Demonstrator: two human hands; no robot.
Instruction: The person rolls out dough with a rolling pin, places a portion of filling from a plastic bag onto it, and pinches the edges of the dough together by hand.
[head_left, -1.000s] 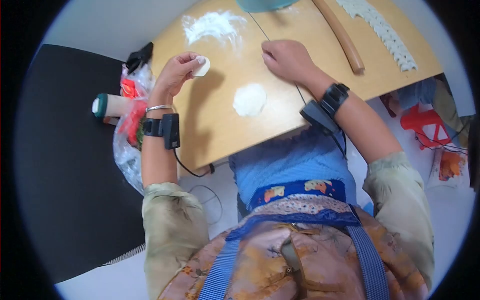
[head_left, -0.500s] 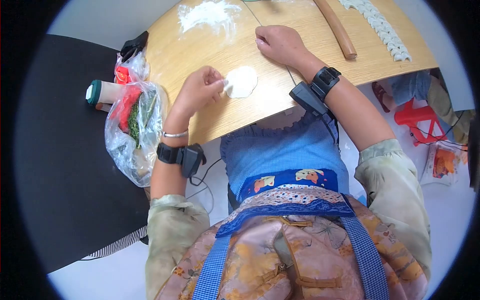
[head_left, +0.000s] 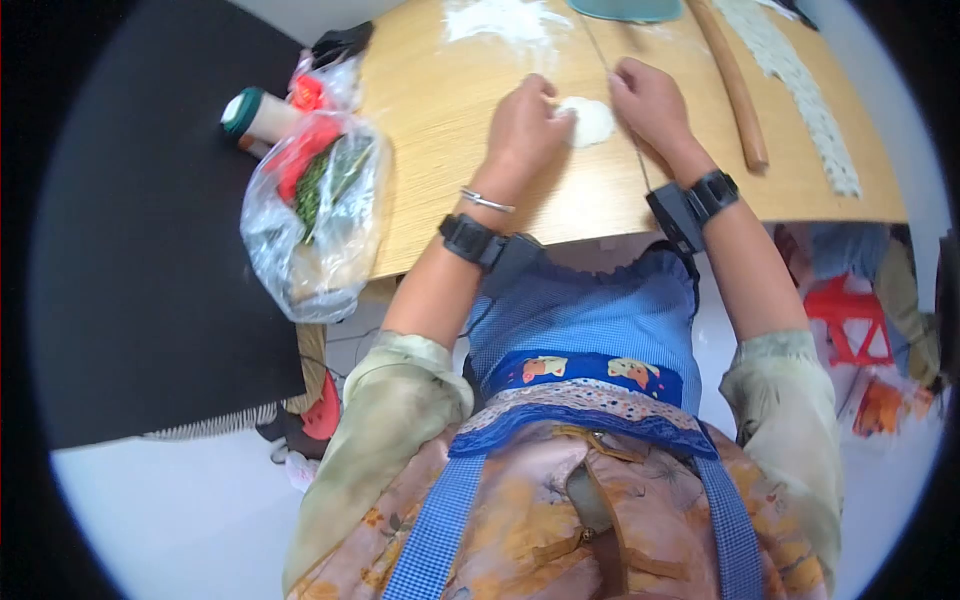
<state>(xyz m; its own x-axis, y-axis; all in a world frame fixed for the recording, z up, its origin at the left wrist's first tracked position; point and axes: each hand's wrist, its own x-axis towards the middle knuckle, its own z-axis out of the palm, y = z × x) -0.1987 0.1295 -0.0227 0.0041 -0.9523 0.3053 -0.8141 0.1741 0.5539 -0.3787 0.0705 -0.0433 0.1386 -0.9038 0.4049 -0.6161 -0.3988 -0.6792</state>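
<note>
A thin round dough wrapper (head_left: 590, 122) is at the wooden table's near part, between my two hands. My left hand (head_left: 525, 130) pinches its left edge between thumb and fingers. Just right of the wrapper, my right hand (head_left: 652, 105) is closed with its fingers curled in. What those fingers hold, if anything, is hidden from above. A wooden rolling pin (head_left: 735, 85) lies to the right of my right hand. White flour (head_left: 505, 22) is spread on the table beyond my left hand.
Overlapping white dough pieces (head_left: 805, 105) form a long row at the right. A teal object (head_left: 625, 8) shows at the top edge. To the left are a plastic bag with greens (head_left: 315, 215) and a green-capped container (head_left: 262, 118). A dark line runs across the table (head_left: 430, 190).
My left hand and the wrapper have moved away from the table's near edge and rightward, closer to my right hand. The view has shifted left. My right hand stays closed.
</note>
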